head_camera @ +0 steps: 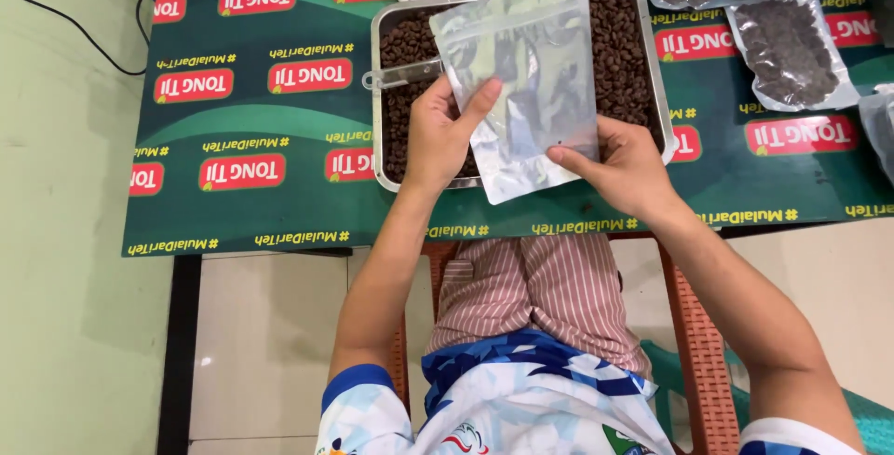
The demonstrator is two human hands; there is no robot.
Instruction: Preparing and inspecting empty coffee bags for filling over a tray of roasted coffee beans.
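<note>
Clear plastic pouch (526,82) was pinched by left hand (438,134) and right hand (626,166) above bean tray (657,64), likely catching spills; scoop (402,74) rested inside.

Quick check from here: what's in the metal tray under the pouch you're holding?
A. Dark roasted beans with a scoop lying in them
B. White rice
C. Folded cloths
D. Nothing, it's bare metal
A: the tray is full of dark beans, a clear scoop lies in them, and both hands, left and right, hold the pouch above it.
</note>
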